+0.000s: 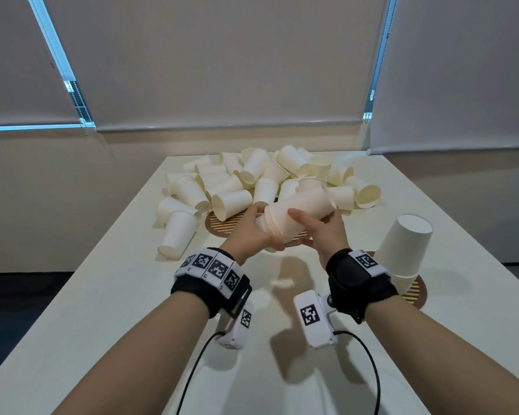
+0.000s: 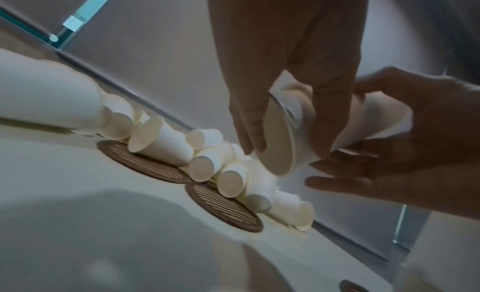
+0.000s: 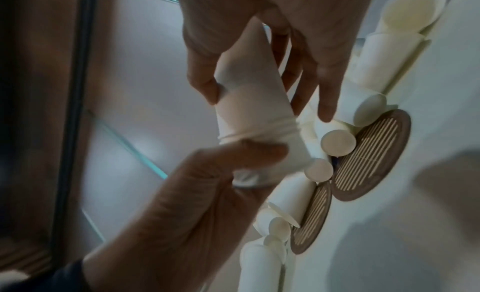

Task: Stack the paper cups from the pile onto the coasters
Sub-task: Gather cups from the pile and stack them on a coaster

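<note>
**Both hands on a nested bundle of cups above the table**

Wrist-worn cameras (image 1: 315,320) with black cables hang nearest, strapped under both forearms over the pale table (image 1: 102,310). Just beyond them, the left hand (image 1: 253,235) curls its fingers round the wide, rimmed end of a nested bundle of paper cups (image 1: 300,211), while the right hand (image 1: 327,232) wraps the narrower part, thumb lying over the top. That bundle is held tilted in the air, clear of the table. To the right stands a stack of upturned cups (image 1: 405,250) on a round striped coaster (image 1: 414,292). Under the hands lies a second coaster (image 1: 222,224), partly covered by fallen cups. Farthest back, the loose pile of cups (image 1: 252,181) sprawls across the table, below grey window blinds (image 1: 222,61).
</note>
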The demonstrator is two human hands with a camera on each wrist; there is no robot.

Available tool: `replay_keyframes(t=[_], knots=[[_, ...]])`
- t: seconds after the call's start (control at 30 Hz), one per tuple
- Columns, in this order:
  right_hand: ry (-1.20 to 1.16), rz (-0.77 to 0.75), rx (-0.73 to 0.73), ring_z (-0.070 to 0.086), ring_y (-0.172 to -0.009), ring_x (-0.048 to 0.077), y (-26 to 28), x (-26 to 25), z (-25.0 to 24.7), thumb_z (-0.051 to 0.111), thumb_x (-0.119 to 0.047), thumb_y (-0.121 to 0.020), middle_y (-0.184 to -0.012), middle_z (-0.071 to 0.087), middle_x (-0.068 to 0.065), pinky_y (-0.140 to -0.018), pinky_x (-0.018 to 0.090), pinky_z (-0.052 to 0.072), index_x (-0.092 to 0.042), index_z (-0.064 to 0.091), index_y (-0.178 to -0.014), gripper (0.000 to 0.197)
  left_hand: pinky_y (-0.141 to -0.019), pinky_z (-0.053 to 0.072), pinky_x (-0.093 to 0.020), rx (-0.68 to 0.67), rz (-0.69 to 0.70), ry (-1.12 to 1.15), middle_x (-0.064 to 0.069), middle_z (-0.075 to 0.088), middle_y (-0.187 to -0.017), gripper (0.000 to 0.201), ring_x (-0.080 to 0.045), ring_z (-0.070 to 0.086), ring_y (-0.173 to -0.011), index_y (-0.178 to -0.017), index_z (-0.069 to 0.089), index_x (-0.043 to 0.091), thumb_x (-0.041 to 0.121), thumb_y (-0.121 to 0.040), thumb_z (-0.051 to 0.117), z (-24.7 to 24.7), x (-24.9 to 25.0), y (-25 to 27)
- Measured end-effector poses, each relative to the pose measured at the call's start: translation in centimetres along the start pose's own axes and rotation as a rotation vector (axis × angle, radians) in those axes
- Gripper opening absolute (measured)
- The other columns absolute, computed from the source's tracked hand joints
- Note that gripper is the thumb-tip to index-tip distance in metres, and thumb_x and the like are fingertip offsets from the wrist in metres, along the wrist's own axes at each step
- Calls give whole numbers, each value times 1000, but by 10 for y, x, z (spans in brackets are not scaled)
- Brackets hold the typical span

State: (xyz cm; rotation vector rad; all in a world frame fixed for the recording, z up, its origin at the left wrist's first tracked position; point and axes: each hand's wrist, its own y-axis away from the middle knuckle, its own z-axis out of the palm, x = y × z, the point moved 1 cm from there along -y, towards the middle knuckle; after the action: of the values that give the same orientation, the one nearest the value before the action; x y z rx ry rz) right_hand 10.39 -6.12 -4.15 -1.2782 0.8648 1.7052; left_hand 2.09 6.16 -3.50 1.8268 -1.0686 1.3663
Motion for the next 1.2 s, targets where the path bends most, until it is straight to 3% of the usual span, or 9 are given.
replay_keyframes(t=[0.07,0.17,0.3,0.37,0.47,0.67,0.9,1.07,1.2], knots=[[33,-9,0,63,-103,30,0,-3,2,79,-18,-68,-111,61,7,-84,52,55,-17,44,-122,64,-89,52,-34,-80,4,57,-7,51,-124,95,-24,57,-110,-134,32,17,-7,-54,78,12,4,-3],[30,2,-5,63,-103,32,-3,-5,-1,78,-16,-65,-111,63,12,-88,52,54,-13,47,-122,65,-102,47,-43,-210,-5,0,-5,52,-130,124,-25,55,-119,-148,9,33,4,-49,79,26,2,-11],[170,-47,129,64,-102,29,-10,-3,-13,79,-34,-44,-111,65,9,-89,52,53,-15,50,-121,85,-116,28,-45,-303,-58,-313,-7,47,-140,109,-23,42,-136,-151,8,22,-4,-66,72,35,-6,-25],[209,-61,167,63,-102,28,-13,-1,-21,79,-40,-41,-111,65,7,-91,52,52,-16,49,-122,90,-114,31,-36,-290,-45,-657,-10,44,-144,75,-26,42,-134,-147,27,11,-2,-82,61,39,-11,-29],[240,-52,178,61,-106,27,-12,1,-29,82,-39,-53,-115,62,6,-96,51,49,-15,45,-125,85,-105,40,-36,-327,-86,-850,-13,53,-135,41,-28,49,-126,-132,48,4,4,-91,47,49,-21,-36],[287,-28,186,56,-112,27,-16,7,-38,78,-38,-69,-121,56,6,-100,48,46,-13,38,-129,77,-107,39,-44,-364,-104,-1058,-11,44,-139,44,-29,45,-128,-135,46,7,5,-91,43,51,-35,-43],[366,6,126,53,-106,24,-6,16,-35,80,-27,-70,-118,53,6,-99,42,46,-10,36,-130,77,-97,44,-30,-378,-124,-1098,-15,60,-127,34,-28,56,-119,-123,62,2,9,-95,45,40,-23,-27],[479,45,41,52,-115,29,5,30,-27,85,-23,-63,-122,54,8,-102,46,43,-11,38,-129,82,-102,46,-35,-422,-164,-1171,-13,61,-127,36,-29,56,-118,-126,61,9,15,-94,48,34,-16,-7],[525,51,-36,50,-118,27,12,35,-23,85,-19,-62,-122,53,5,-103,46,42,-14,37,-132,85,-95,49,-32,-450,-197,-1082,-9,67,-118,33,-25,61,-107,-117,68,11,10,-89,52,22,-16,0]])
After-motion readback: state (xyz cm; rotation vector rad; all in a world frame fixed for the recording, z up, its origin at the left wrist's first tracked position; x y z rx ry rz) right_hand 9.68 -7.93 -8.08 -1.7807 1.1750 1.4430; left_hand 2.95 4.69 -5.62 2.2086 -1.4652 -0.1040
